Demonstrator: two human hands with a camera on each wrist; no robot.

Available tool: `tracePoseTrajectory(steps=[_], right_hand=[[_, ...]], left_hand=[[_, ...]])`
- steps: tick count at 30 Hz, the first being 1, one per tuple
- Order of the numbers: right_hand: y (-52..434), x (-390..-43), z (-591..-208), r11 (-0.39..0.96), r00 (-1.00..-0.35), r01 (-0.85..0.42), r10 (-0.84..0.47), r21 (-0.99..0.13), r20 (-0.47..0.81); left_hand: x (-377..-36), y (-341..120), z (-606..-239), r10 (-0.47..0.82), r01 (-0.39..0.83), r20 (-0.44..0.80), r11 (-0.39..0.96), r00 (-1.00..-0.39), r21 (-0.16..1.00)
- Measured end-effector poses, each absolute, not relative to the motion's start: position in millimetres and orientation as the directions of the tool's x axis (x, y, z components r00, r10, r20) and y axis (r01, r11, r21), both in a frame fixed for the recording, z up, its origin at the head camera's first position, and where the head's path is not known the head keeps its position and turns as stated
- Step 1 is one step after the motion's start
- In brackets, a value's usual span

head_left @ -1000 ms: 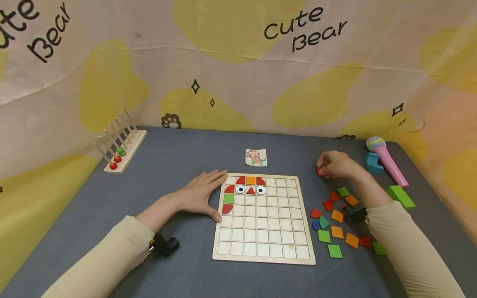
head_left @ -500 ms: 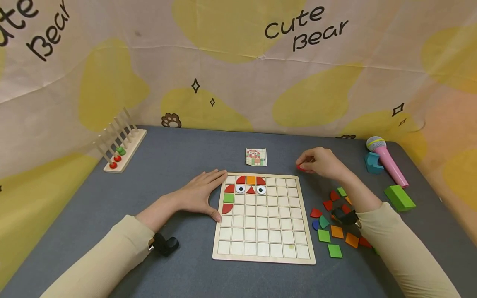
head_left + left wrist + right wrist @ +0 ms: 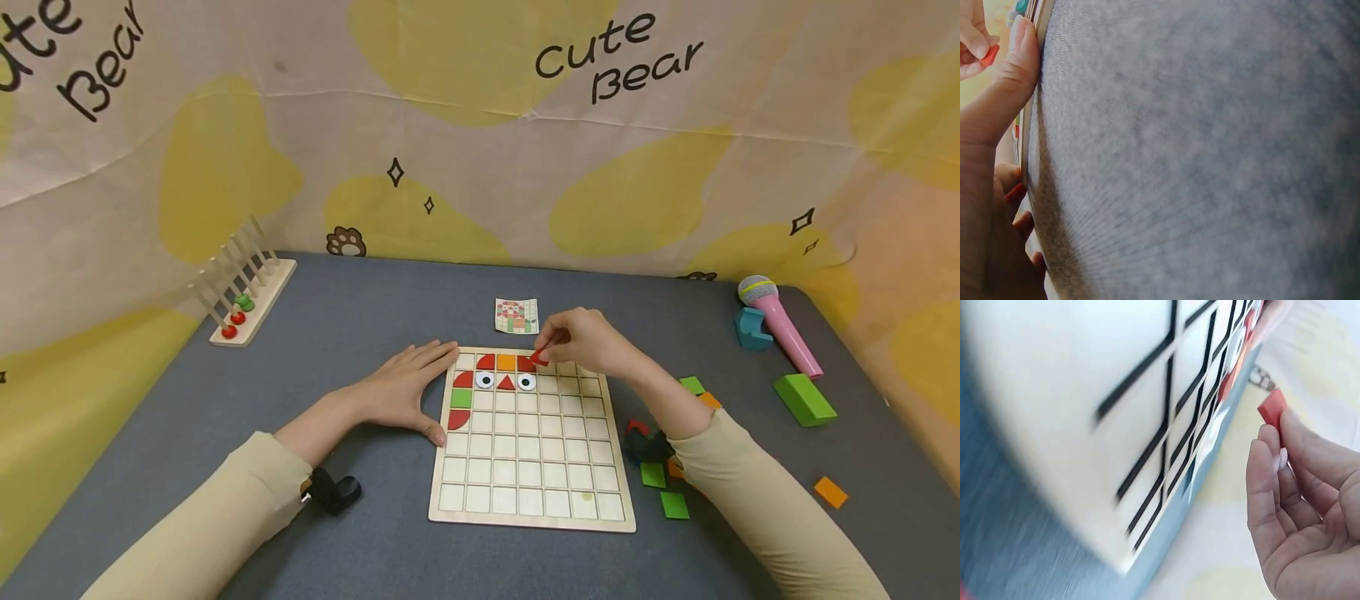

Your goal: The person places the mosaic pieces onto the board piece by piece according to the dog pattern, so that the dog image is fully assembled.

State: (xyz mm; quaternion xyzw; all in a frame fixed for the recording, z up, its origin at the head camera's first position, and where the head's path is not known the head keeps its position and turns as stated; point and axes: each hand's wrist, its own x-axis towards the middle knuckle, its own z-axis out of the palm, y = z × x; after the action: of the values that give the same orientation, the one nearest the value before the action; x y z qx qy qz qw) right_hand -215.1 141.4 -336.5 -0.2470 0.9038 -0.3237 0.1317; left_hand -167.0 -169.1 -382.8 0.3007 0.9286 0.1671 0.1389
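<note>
A square wooden grid board [image 3: 517,526] lies flat on the table. My left hand [image 3: 397,396] rests along its upper left edge, fingers and thumb spread; in the left wrist view the thumb [image 3: 1016,75] lies against the board's side. My right hand [image 3: 588,340] pinches a small red tile [image 3: 1272,407] between thumb and fingertips, over the board's top row, beside a red rounded tile. Tiles on the board include an orange square [image 3: 506,362], two eye tiles such as the right one [image 3: 527,382], a red triangle [image 3: 506,383] and a green square [image 3: 461,398].
A small picture card [image 3: 516,317] lies behind the board. Loose tiles, including a green one [image 3: 674,505], sit under the right forearm, partly hidden. Rightward are a green block [image 3: 805,399], a teal block [image 3: 752,328] and a pink microphone [image 3: 787,333]. A peg stand [image 3: 258,308] stands left.
My right hand has carried the red tile leftward from the right side of the table to over the board's top row. The left hand stays in place.
</note>
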Motion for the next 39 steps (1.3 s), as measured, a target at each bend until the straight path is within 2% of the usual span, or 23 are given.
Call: tracePoseTrajectory(steps=[18, 23, 28, 39], right_hand=[[80, -198, -343, 0.594, -0.747, -0.420, -0.656, -0.687, -0.111], [73, -195, -345, 0.596, -0.722, -0.467, -0.683, -0.653, -0.108], [70, -192, -345, 0.617, -0.713, -0.504, -0.692, -0.604, -0.112], [68, -189, -345, 0.639, -0.709, -0.511, -0.692, -0.576, -0.138]], left_hand=[[-168, -170, -385, 0.609, 0.513, -0.163, 0.760, -0.776, 0.399], [-167, -170, -383, 0.610, 0.516, -0.153, 0.758, -0.778, 0.399], [-166, -169, -383, 0.605, 0.513, -0.152, 0.762, -0.782, 0.395], [-167, -170, -385, 0.600, 0.504, -0.158, 0.765, -0.785, 0.401]])
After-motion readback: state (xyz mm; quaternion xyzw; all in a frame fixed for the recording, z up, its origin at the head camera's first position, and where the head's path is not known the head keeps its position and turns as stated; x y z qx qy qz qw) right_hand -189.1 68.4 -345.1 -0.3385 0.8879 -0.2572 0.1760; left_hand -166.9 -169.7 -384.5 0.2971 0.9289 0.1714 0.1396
